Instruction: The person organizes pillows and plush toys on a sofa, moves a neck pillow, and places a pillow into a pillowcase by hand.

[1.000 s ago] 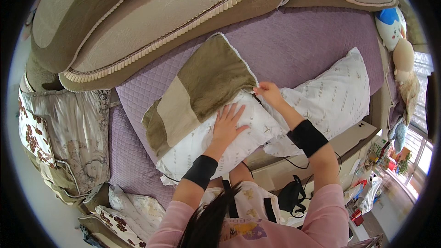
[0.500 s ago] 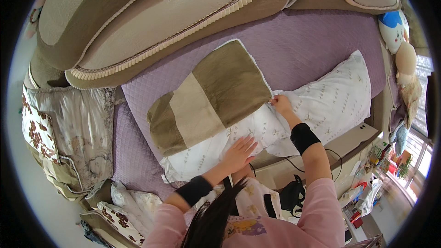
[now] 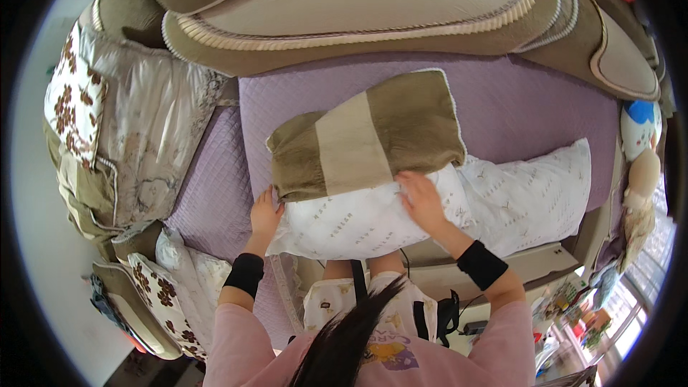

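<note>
A brown-and-beige striped pillow cover [image 3: 351, 147] with white trim lies over the far part of a white printed pillow [image 3: 344, 226]. The pillow's near part shows below the cover's edge. My left hand [image 3: 266, 216] is at the near left corner of the cover, thumb and fingers closed round the cloth there. Over the near edge of the cover, right of the beige stripe, is my right hand [image 3: 423, 204]; its fingers are apart and slightly blurred, touching where cover and pillow meet. A second white printed pillow [image 3: 534, 190] adjoins on the right.
Beneath everything spreads a purple quilted sofa seat cover [image 3: 516, 104]. A brown-and-beige backrest [image 3: 358, 14] rises along the far side. At left lie a floral cushion [image 3: 75, 104] and a pale sheer cloth [image 3: 158, 115]. Plush toys [image 3: 640, 129] sit at far right.
My left hand has gone from lying on the white pillow to the cover's left corner. My right hand has left the cover's right corner and moved left along its edge. The view has turned.
</note>
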`<state>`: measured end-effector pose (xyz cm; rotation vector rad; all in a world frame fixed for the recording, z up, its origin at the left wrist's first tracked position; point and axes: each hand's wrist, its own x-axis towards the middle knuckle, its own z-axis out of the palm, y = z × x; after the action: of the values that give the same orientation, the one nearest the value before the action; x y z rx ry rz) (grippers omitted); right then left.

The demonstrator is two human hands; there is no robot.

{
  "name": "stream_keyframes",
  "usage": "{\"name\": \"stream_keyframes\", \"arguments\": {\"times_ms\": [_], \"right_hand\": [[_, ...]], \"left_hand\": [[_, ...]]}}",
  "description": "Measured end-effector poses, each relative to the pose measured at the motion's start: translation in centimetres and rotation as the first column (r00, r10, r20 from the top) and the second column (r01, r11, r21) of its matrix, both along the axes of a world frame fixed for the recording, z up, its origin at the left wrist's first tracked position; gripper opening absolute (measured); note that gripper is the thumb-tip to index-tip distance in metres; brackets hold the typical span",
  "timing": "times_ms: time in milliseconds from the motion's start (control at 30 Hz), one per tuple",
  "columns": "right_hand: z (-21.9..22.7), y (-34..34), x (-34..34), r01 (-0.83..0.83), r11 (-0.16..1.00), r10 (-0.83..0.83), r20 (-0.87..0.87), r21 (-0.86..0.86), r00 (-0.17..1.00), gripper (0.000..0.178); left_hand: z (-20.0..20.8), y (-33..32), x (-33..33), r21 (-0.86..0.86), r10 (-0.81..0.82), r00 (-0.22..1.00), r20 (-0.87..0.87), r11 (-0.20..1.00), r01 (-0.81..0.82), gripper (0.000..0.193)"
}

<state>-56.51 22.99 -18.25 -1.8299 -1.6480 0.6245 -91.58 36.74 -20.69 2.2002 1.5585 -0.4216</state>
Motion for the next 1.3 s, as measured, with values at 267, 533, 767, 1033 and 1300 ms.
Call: {"name": "stream_keyframes", "arguments": {"times_ms": [267,533,767,1033,1300], "right_hand": [[-0.4,5.3,-9.8,-0.257,0.966,0.258,-0.034,0.031,0.966,0.027],[-0.6,9.5,-17.5,-0.41,0.912,0.405,0.15,-0.001,0.902,0.025],[-3.1,10.9,-19.8,-0.505,0.853,0.521,0.286,-0.133,0.804,0.013],[2.6,10.0,-19.3,-0.329,0.924,0.328,-0.036,-0.196,0.944,0.005],[2.1,10.2,-18.3,-0.118,0.959,0.103,-0.069,-0.256,0.992,0.009]], "left_hand": [[-9.9,-4.7,-10.8,-0.688,0.684,0.644,0.343,0.65,-0.324,0.038],[-13.5,-7.6,-10.6,-0.792,0.732,0.626,0.27,0.539,-0.288,0.05],[-6.3,-8.3,-7.0,-0.938,0.915,0.36,0.184,0.273,-0.215,0.057],[-2.3,-7.8,0.0,-0.723,0.852,0.171,0.495,0.513,-0.463,0.026],[-3.5,-5.5,1.4,-0.624,0.846,0.044,0.531,0.425,-0.655,0.052]]}}
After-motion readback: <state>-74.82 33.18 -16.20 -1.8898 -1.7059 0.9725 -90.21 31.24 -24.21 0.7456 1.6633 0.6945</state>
